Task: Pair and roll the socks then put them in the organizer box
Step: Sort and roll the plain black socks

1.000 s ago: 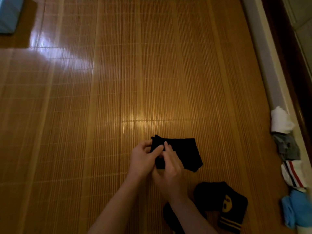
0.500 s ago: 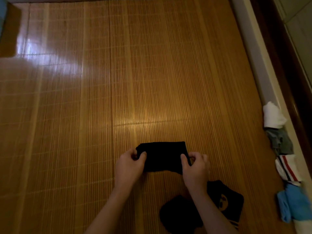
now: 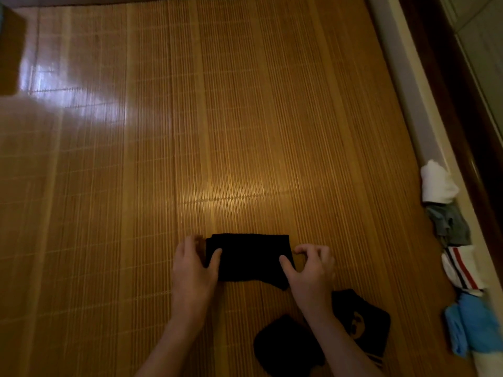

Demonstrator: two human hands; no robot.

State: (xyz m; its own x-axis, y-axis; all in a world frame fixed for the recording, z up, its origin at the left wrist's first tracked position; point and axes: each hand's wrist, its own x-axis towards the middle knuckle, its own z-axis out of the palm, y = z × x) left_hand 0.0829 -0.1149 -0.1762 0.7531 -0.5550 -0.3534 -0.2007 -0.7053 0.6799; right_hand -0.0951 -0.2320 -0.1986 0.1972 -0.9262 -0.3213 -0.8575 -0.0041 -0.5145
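Observation:
Black socks (image 3: 249, 257) lie flat and stretched sideways on the bamboo mat (image 3: 217, 131). My left hand (image 3: 192, 270) pinches their left end, thumb on top. My right hand (image 3: 310, 270) pinches their right end, thumb on the fabric and fingers curled behind. Another black sock (image 3: 288, 346) and a black sock with a pale print and stripes (image 3: 362, 327) lie near me under my right forearm. No organizer box is in view.
Along the mat's right edge sits a row of rolled socks: white (image 3: 438, 185), grey (image 3: 449, 225), white with red and dark stripes (image 3: 462, 268), and blue (image 3: 471, 330). A pale ledge (image 3: 402, 85) and dark wooden frame run beyond them.
A second ago both hands worked together at the socks' left end. They have since moved apart to opposite ends, and the socks now lie straightened and spread between them.

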